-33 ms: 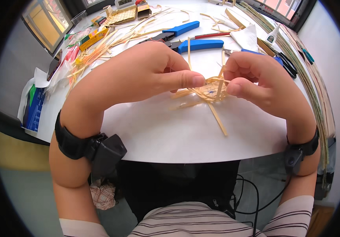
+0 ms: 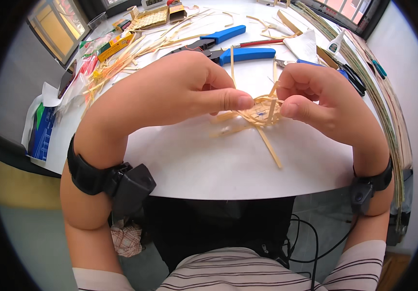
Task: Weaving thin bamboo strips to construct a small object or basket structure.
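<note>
Between my hands is a small piece of weaving (image 2: 263, 112) made of thin pale bamboo strips, with loose strip ends sticking out all round. One long strip (image 2: 268, 148) points down toward me over the white table. My left hand (image 2: 209, 89) is closed in a pinch, thumb and forefinger on the weaving's left edge. At its right edge my right hand (image 2: 311, 94) is closed too, thumb and forefinger pinching a strip there. The other fingers of both hands are curled. Parts of the weaving under my fingertips are hidden.
Just beyond the weaving lie blue-handled pliers (image 2: 247, 55). Loose strips (image 2: 146, 51) and a yellow box (image 2: 115, 47) are at the far left, with a woven tray (image 2: 150, 18) behind. Black scissors (image 2: 354, 80), a glue bottle (image 2: 335, 43) and long bamboo lengths (image 2: 369, 72) lie right.
The weaving and both hands have shifted very slightly to the right. Both hands keep their pinch.
</note>
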`<state>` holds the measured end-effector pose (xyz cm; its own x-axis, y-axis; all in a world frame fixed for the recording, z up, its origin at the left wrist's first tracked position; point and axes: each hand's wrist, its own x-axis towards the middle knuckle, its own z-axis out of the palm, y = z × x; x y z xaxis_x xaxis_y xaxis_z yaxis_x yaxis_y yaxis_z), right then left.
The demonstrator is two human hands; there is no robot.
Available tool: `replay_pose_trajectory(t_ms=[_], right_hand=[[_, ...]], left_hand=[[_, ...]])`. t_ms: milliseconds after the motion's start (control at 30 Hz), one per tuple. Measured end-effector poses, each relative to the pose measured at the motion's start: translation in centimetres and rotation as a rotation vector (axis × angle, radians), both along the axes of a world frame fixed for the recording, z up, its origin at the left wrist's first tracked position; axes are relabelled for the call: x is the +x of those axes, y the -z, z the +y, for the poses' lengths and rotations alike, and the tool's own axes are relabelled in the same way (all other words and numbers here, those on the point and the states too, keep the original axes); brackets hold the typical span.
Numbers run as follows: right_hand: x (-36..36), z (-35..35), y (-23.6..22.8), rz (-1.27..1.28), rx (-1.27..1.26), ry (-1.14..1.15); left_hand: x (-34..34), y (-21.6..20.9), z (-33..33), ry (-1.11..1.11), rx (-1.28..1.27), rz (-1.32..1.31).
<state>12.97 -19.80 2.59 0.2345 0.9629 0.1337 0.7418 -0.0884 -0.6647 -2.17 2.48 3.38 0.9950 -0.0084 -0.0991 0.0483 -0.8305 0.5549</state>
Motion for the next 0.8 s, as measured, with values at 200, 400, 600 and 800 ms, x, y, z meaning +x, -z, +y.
replay_pose_trajectory(t_ms=[200, 400, 600, 800], right_hand=[[0.3, -0.4, -0.7, 0.019, 0.031, 0.101], [3.4, -0.3, -1.4, -0.157, 0.209, 0.349], [6.6, -1.0, -0.9, -0.356, -0.154, 0.369], [6.5, 0.0, 1.3, -0.443, -0.093, 0.448]], left_hand=[[0.0, -0.3, 0.0, 0.086, -0.069, 0.033], [1.1, 3.0, 1.6, -0.078, 0.018, -0.517], [1.1, 3.5, 0.8, 0.050, -0.054, -0.381], [1.1, 2.7, 0.3, 0.049, -0.003, -0.251]])
